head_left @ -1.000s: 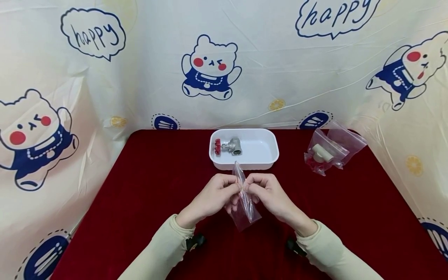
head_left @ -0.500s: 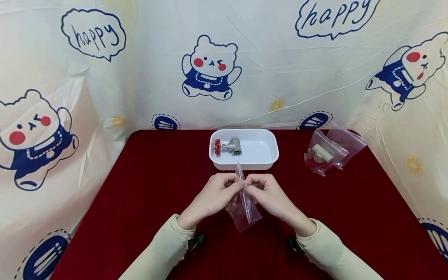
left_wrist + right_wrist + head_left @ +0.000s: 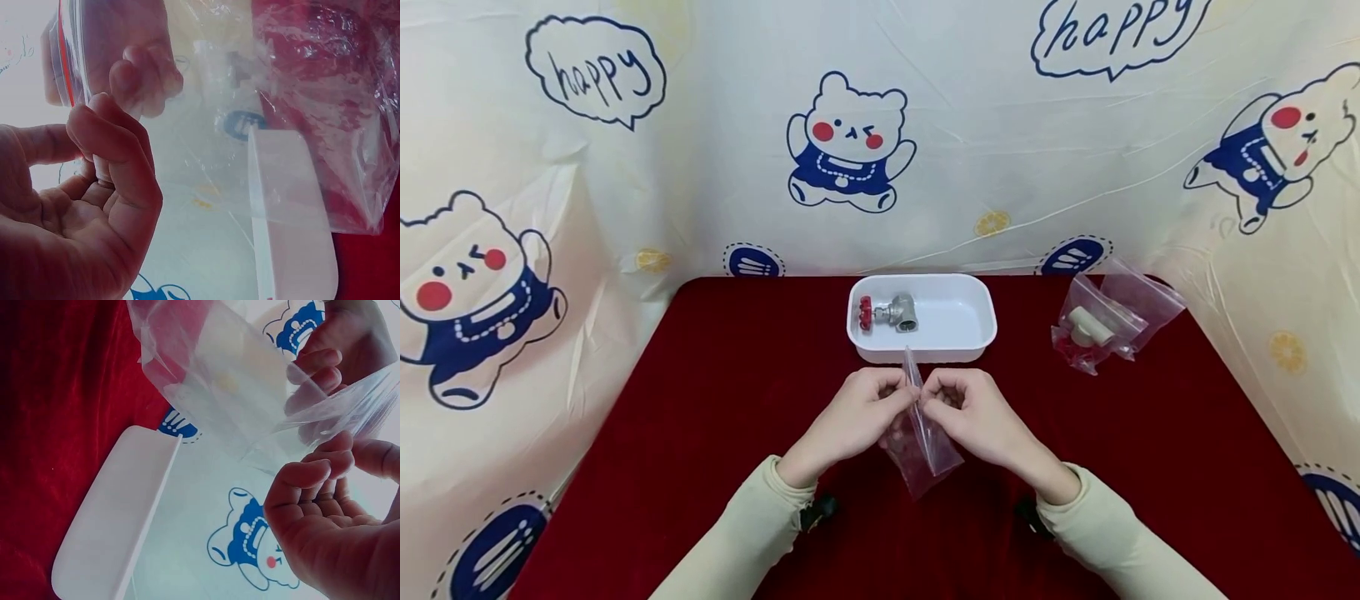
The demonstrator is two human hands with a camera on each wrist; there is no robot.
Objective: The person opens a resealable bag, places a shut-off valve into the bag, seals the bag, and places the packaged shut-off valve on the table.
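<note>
One left hand (image 3: pixel 857 417) and one right hand (image 3: pixel 981 417); between them, one clear bag (image 3: pixel 928 454). Beyond the hands: one white tray (image 3: pixel 955 321), one valve (image 3: pixel 902 313). Beyond the right hand, rightward: one white fitting (image 3: pixel 1090 325) in clear plastic (image 3: pixel 1146 302), bags not reliably countable.

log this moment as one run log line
left hand: pinches clear bag | right hand: pinches same bag | valve: in white tray

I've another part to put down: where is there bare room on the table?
The red tabletop is bare left of the white tray and left hand, and between the tray and the bagged white fitting. The tray is bare right of the valve. Crowded: the tray's near side, where left hand and right hand pinch a clear bag.
</note>
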